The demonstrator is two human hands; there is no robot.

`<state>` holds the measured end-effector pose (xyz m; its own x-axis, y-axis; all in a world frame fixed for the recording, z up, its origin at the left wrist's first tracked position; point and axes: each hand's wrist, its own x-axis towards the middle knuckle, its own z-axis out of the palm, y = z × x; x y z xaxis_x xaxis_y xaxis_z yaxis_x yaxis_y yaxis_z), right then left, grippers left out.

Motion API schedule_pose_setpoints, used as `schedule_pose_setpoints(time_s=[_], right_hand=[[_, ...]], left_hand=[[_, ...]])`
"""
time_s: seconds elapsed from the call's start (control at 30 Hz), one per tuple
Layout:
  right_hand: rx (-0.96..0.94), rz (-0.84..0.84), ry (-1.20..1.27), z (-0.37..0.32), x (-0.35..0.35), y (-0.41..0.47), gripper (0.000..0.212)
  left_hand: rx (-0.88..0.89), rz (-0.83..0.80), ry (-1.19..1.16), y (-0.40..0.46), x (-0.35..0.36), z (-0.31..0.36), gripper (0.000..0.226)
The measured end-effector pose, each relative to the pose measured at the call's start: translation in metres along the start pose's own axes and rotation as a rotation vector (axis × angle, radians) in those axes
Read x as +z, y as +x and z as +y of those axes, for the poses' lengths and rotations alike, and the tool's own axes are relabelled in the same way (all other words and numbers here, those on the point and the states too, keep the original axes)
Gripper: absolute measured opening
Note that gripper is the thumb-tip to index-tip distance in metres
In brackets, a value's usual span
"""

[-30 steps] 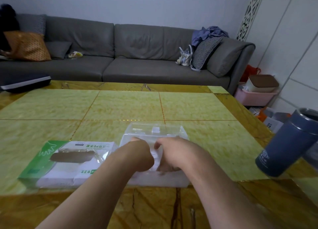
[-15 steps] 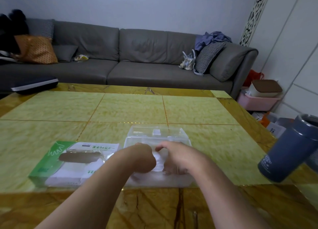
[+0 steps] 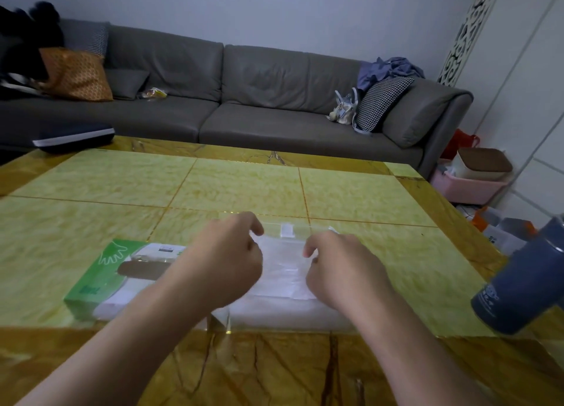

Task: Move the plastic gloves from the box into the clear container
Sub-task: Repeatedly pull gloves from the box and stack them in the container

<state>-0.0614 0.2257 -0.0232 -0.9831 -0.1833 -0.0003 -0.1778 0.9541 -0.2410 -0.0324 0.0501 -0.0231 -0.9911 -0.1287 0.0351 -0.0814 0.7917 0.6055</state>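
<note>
Both hands have parted since a moment ago — the left hand (image 3: 227,259) and right hand (image 3: 341,268) now sit at opposite ends of the sheet of thin plastic gloves (image 3: 283,268) lying in the clear rectangular plastic container (image 3: 290,318), long axis left-right. Fingers curl at its edges; a true pinch I cannot tell. The green-and-white cardboard glove box (image 3: 100,277) lies just left — nearer the left hand — on the yellow tiled table (image 3: 244,189).

The flat cardboard glove box (image 3: 122,276) is green and white with a white hand outline printed on the green, and the rectangular plastic container (image 3: 287,271) beside it is clear with milky white film inside. They lie on a glossy stone table (image 3: 244,189) of mottled yellow-green squares edged in veined amber-brown. A cylindrical flask (image 3: 522,286) is dark blue with pale print, and the long leather sofa (image 3: 244,100) is grey, bearing an orange patterned cushion (image 3: 76,74) and a black-and-white houndstooth cushion (image 3: 381,102).
</note>
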Motion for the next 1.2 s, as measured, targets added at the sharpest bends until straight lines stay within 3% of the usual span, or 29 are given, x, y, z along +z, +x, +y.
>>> schedule_pose_setpoints(time_s=[0.13,0.27,0.4,0.5,0.63,0.73,0.93,1.1,1.2], right_hand=[[-0.05,0.17,0.035,-0.01,0.003,-0.003,0.033],[-0.385,0.287,0.121,-0.041,0.021,-0.019,0.04],[-0.672,0.121,-0.055,-0.078,0.056,-0.037,0.05],[-0.709,-0.033,-0.143,-0.092,0.068,-0.041,0.058],[-0.697,-0.07,-0.127,-0.094,0.067,-0.042,0.06],[-0.702,-0.057,-0.105,-0.093,0.068,-0.041,0.06],[-0.688,-0.066,-0.068,-0.091,0.067,-0.043,0.059],[-0.668,-0.084,-0.067,-0.089,0.069,-0.043,0.052],[-0.663,-0.072,-0.072,-0.088,0.07,-0.043,0.055]], left_hand=[[-0.086,0.178,0.086,-0.008,-0.029,-0.04,0.015],[-0.237,0.053,0.255,-0.01,-0.042,-0.086,0.022],[-0.16,-0.084,0.322,-0.009,-0.036,-0.106,0.032],[-0.12,-0.272,0.452,-0.008,-0.034,-0.116,0.036],[-0.056,-0.4,0.611,-0.01,-0.033,-0.116,0.036],[-0.125,-0.297,0.453,-0.006,-0.027,-0.111,0.028],[-0.193,-0.068,0.185,-0.011,-0.036,-0.107,0.037],[-0.11,0.235,0.108,-0.01,-0.048,-0.108,0.014],[-0.116,0.232,0.062,-0.011,-0.045,-0.109,0.016]])
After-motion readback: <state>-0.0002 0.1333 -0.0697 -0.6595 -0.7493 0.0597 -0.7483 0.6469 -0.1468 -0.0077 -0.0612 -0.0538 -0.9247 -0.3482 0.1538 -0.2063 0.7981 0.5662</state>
